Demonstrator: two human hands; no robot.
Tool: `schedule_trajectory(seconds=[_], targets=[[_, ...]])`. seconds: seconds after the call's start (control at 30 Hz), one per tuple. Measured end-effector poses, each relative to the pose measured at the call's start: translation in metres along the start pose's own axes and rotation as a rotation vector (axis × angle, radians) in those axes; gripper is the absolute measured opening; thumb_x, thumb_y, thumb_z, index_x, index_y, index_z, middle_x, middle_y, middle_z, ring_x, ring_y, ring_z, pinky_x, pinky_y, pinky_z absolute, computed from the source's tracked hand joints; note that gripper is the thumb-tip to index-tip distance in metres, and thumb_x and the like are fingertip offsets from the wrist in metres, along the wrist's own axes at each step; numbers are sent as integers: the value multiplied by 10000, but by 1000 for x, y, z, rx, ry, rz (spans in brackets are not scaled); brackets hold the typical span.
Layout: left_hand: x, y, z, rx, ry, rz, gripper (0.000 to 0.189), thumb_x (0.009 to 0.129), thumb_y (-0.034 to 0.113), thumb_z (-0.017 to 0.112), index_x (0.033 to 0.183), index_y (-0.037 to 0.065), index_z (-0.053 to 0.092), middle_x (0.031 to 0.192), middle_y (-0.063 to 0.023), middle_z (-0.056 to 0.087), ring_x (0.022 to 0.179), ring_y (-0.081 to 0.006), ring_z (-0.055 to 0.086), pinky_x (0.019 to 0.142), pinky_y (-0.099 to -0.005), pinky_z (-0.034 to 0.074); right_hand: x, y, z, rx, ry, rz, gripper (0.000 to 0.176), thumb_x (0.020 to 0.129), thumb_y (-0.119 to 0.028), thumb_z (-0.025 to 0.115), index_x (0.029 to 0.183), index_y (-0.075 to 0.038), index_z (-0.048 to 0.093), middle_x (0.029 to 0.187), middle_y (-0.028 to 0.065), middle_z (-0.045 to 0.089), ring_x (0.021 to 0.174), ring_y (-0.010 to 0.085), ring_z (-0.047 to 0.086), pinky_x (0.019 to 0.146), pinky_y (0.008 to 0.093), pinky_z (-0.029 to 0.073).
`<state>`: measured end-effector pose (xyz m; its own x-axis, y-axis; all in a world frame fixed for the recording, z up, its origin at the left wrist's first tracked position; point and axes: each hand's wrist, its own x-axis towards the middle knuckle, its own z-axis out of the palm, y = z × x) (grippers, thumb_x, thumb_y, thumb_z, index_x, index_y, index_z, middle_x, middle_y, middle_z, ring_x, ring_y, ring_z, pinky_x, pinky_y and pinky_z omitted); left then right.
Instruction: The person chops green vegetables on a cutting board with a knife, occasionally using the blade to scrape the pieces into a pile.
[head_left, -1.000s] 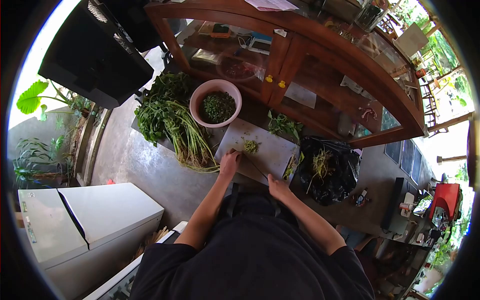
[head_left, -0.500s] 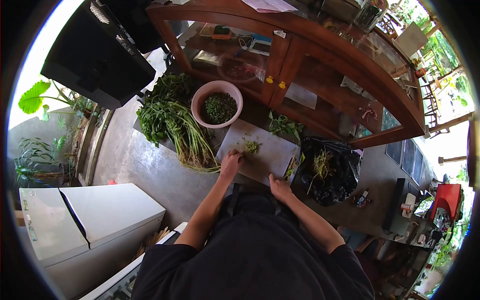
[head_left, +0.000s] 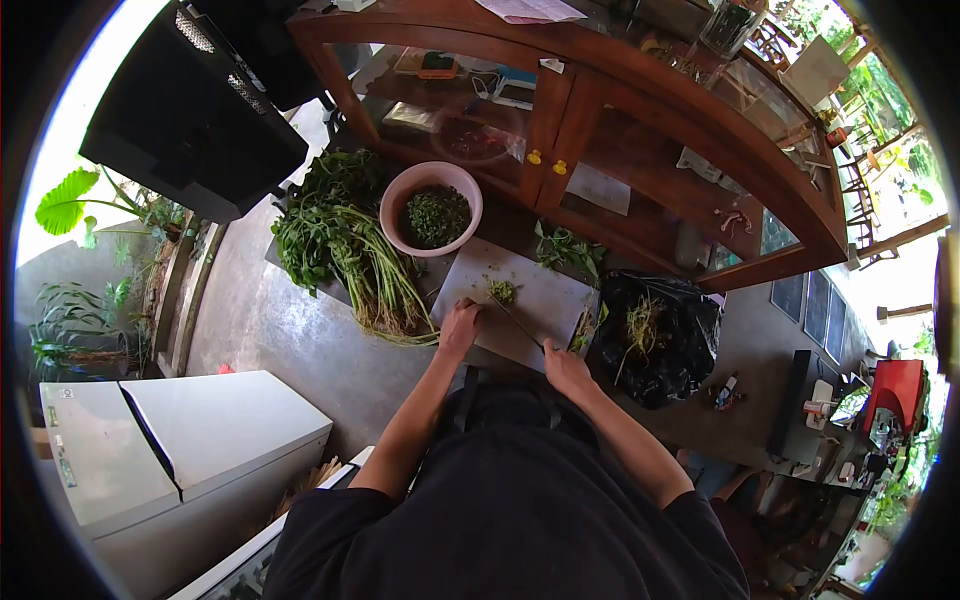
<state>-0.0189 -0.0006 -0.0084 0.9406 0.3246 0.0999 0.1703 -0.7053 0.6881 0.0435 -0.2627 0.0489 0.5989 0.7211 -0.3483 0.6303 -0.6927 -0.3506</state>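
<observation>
My right hand (head_left: 565,368) grips the handle of a knife (head_left: 520,324), whose blade slants up-left across the pale cutting board (head_left: 545,295) toward a small heap of chopped greens (head_left: 502,291). My left hand (head_left: 460,325) rests with curled fingers on the board's near-left edge, just below that heap; what it holds down is too small to make out. A pink bowl (head_left: 395,205) with chopped greens stands just beyond the board. A large bunch of leafy green stems (head_left: 345,245) lies to the left of the board.
A black bag (head_left: 675,340) holding stem scraps sits right of the board. Loose green leaves (head_left: 568,247) lie at the board's far edge. A wooden glass-door cabinet (head_left: 600,120) stands behind. White appliances (head_left: 170,450) lie at lower left, a dark hood (head_left: 190,110) upper left.
The knife blade shows again across the board, angled toward the chopped greens. My right hand has shifted slightly up and right; my left hand stays at the board's edge.
</observation>
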Motion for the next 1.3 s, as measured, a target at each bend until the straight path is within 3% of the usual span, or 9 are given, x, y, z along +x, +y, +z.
schedule_trajectory(seconds=[0.1, 0.37, 0.73, 1.07, 1.3], targets=[[1, 3, 2, 37, -9, -46, 221, 803, 76, 602, 995, 49, 707, 1029, -140, 644, 1018, -351, 587, 869, -435, 494, -3, -3, -8, -23, -42, 1, 282, 914, -125, 388, 1135, 41, 446, 843, 243, 671, 777, 396, 676, 669, 511, 542], [4, 6, 4, -12, 36, -120, 194, 794, 127, 646, 957, 51, 718, 1018, -164, 664, 964, -378, 611, 828, -451, 503, -14, -16, -27, -42, -86, -22, 272, 906, -120, 395, 1110, 52, 446, 791, 233, 671, 740, 404, 673, 648, 516, 537], [2, 11, 1, -36, 32, -111, 204, 762, 79, 673, 958, 47, 720, 1000, -145, 657, 979, -357, 603, 850, -428, 494, -15, -27, -37, -32, -83, 27, 215, 906, -123, 406, 1037, 35, 470, 777, 227, 675, 755, 401, 680, 656, 513, 544], [2, 20, -4, -10, 56, -116, 176, 786, 56, 637, 940, 20, 711, 984, -144, 652, 971, -358, 598, 855, -428, 484, 21, -16, 21, 20, -110, 17, 296, 905, -94, 362, 1167, 42, 382, 858, 288, 662, 810, 429, 669, 701, 523, 542], [4, 19, -6, 1, 30, -154, 172, 792, 74, 625, 930, 31, 718, 978, -167, 660, 932, -372, 618, 819, -440, 498, 16, -10, 16, 8, -174, 9, 426, 923, -116, 333, 1311, 60, 318, 972, 299, 659, 883, 428, 664, 761, 513, 535]])
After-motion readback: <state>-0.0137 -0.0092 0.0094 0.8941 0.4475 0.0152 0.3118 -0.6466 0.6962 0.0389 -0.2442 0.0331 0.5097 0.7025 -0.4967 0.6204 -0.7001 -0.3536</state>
